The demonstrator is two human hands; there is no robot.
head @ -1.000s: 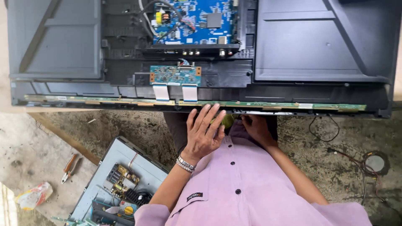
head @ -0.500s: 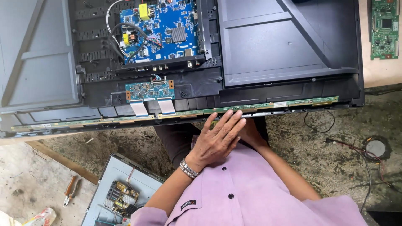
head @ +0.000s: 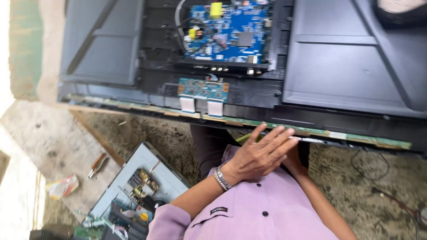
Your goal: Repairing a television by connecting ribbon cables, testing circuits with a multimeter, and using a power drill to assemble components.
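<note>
A single head-worn camera looks steeply down over the wearer's lilac shirt (head: 267,213) at close range, its frame tilted, facing an opened flat television's dark grey back (head: 347,71) with the rough concrete floor (head: 147,129) below; blur softens the edges.

- This is looking like an electronics repair workshop; an opened flat-screen television (head: 347,66) is lying back-up, its blue circuit board (head: 229,31) showing
- Below the television, a rough concrete floor (head: 53,142) is showing; pliers (head: 98,164) are lying on it
- Below and left of the television, an open metal chassis (head: 133,186) of parts is sitting; loose wires (head: 369,166) are trailing at lower right
</note>
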